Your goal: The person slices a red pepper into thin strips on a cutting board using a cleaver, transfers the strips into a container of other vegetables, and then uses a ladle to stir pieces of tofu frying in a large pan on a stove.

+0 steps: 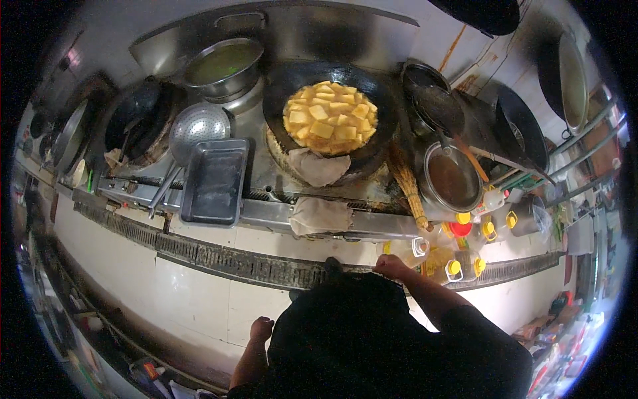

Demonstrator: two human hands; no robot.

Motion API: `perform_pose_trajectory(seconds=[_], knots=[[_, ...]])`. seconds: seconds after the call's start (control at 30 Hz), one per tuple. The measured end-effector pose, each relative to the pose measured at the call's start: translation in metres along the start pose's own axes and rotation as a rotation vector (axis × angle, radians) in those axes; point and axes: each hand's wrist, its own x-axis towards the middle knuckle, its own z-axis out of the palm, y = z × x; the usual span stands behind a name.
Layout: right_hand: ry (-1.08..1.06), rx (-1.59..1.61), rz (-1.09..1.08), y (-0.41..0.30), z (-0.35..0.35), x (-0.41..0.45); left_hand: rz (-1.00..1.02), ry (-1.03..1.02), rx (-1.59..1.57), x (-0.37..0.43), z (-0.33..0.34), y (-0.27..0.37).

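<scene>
A large black wok (277, 107) sits on the stove before me, holding flat pale-yellow pieces, perhaps tofu, in brownish liquid (329, 147). A folded grey cloth (319, 167) lies over its near rim, and a second cloth (320, 216) hangs on the stove's front edge. My left hand (261, 329) hangs low at my side, away from the stove, with its fingers curled out of sight. Bent in front of my body, my right hand (391, 267) is nearest to a clear plastic jug (406, 251). Its fingers are curled too; whether it holds anything is hidden.
Left of the wok are a metal pot of greenish liquid (224, 62), a perforated skimmer (199, 130) and a rectangular metal tray (213, 182). Rightward lie a bristle brush (411, 192), a pot of brown liquid (452, 174) and several oil jugs (441, 267). A drain grate (239, 264) crosses the floor.
</scene>
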Motion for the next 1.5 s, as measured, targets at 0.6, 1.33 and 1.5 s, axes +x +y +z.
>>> perform_pose_trajectory(seconds=[0.6,1.33,1.5], knots=[[-0.489,-0.905,-0.385,0.112,0.045,0.126,-0.482,0.205,-0.373,-0.081,0.042,-0.048],[-0.576,-0.961,-0.156,-0.184,0.286,0.264,-0.797,0.083,-0.729,-0.161,0.121,-0.15],[-0.796,-0.867,-0.361,-0.275,0.367,0.289,-0.88,0.195,-0.885,-0.156,0.067,-0.171]])
